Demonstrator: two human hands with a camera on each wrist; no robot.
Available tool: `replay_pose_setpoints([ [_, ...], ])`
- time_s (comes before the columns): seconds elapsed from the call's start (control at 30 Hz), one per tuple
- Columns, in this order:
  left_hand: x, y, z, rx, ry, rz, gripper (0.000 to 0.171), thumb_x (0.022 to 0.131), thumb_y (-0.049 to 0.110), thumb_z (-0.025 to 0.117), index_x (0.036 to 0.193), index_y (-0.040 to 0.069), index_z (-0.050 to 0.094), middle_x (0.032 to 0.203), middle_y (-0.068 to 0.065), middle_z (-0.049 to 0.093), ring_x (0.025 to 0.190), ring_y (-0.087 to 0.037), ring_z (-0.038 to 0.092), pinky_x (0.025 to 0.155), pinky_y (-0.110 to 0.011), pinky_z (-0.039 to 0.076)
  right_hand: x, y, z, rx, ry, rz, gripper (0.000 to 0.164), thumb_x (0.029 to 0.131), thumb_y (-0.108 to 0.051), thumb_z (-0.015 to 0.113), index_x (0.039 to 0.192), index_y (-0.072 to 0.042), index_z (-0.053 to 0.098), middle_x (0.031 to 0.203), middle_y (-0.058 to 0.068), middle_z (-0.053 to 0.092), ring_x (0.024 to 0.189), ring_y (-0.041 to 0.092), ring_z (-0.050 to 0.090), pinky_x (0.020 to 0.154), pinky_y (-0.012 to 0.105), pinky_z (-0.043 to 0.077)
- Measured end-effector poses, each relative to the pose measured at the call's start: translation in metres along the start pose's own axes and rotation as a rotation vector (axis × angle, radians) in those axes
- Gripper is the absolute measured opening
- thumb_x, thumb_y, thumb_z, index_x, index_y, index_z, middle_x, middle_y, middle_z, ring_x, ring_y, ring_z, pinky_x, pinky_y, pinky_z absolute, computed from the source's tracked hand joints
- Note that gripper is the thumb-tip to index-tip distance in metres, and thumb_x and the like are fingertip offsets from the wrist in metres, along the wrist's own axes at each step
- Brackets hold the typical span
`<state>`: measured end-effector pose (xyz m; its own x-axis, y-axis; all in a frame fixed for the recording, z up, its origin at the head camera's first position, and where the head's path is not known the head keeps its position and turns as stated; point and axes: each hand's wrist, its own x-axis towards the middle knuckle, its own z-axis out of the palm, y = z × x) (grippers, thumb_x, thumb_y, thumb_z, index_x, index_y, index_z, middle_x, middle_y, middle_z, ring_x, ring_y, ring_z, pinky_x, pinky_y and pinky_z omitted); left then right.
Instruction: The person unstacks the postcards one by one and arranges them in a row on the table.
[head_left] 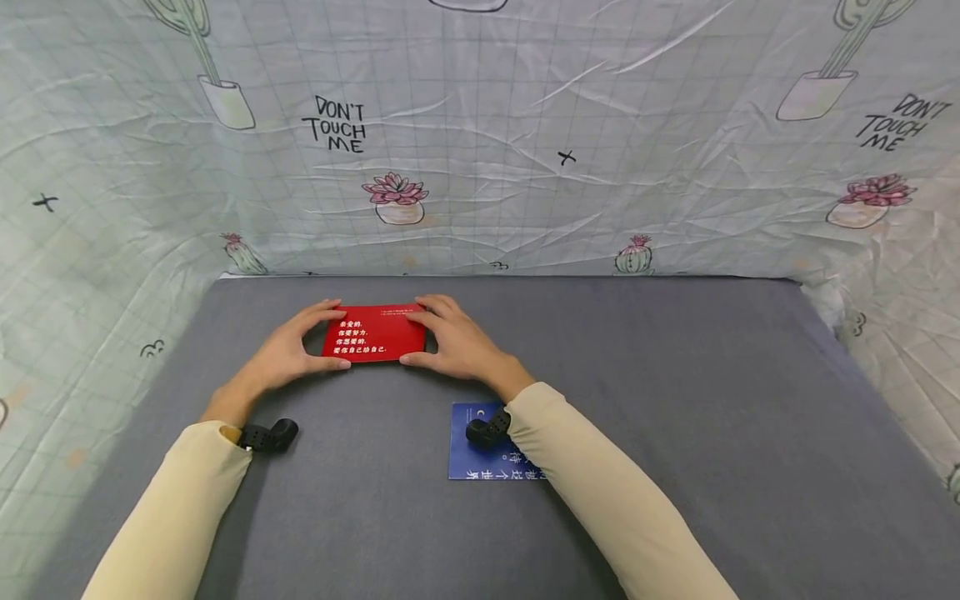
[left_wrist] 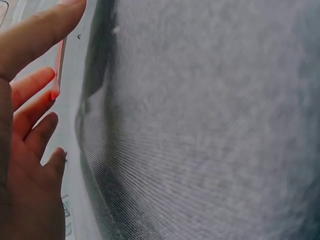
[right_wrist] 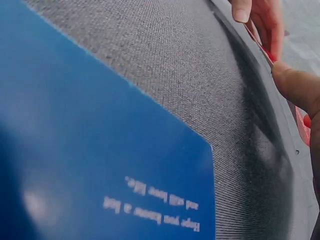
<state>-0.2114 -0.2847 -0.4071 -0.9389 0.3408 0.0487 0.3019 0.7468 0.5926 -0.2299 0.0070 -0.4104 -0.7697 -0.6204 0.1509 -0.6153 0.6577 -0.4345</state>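
A red card (head_left: 378,337) with white writing is held between both hands over the far left part of the grey table. My left hand (head_left: 285,350) pinches its left end, thumb at the near edge and fingers at the far edge. At the right end, my right hand (head_left: 465,346) grips it the same way. In the left wrist view only a thin red edge of the card (left_wrist: 61,62) shows beyond the left hand (left_wrist: 35,140). Under the right wrist lies a blue card (head_left: 468,462) with white print, partly covered by the wrist camera and sleeve.
The grey cloth-covered table (head_left: 712,433) stretches to the right of the hands. Behind it and at both sides hangs a pale curtain (head_left: 487,150) printed with cacti and words. A black camera (head_left: 273,436) sits on the left wrist, another (head_left: 489,429) on the right.
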Motion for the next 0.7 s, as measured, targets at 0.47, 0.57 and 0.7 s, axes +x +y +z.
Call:
replay_pose_setpoints([
  [0.47,0.003,-0.007,-0.002,0.019,-0.053,-0.040,0.078,0.074,0.032,0.082,0.140,0.010,0.046,0.152,-0.017,0.027,0.138,-0.037,0.024,0.102,-0.064,0.025,0.005,-0.002,0.008,0.005,-0.048,0.046,0.072,0.084,-0.054,0.065,0.143,-0.017,0.046,0.151,0.004,0.032,0.137,0.018,0.023,0.109,0.036,0.031],
  [0.57,0.003,-0.009,-0.002,0.025,-0.057,-0.043,0.078,0.074,0.033,0.082,0.140,0.009,0.046,0.152,-0.017,0.027,0.137,-0.037,0.023,0.102,-0.064,0.025,0.006,-0.002,0.010,0.008,-0.053,0.043,0.071,0.084,-0.054,0.065,0.143,-0.018,0.047,0.151,0.004,0.031,0.137,0.018,0.023,0.109,0.036,0.030],
  [0.7,0.003,-0.012,-0.001,0.031,-0.059,-0.044,0.078,0.074,0.033,0.082,0.140,0.009,0.046,0.152,-0.018,0.027,0.137,-0.038,0.024,0.102,-0.064,0.025,0.007,-0.002,0.011,0.019,-0.057,0.046,0.070,0.084,-0.053,0.065,0.143,-0.019,0.047,0.151,0.004,0.031,0.137,0.018,0.023,0.108,0.036,0.031],
])
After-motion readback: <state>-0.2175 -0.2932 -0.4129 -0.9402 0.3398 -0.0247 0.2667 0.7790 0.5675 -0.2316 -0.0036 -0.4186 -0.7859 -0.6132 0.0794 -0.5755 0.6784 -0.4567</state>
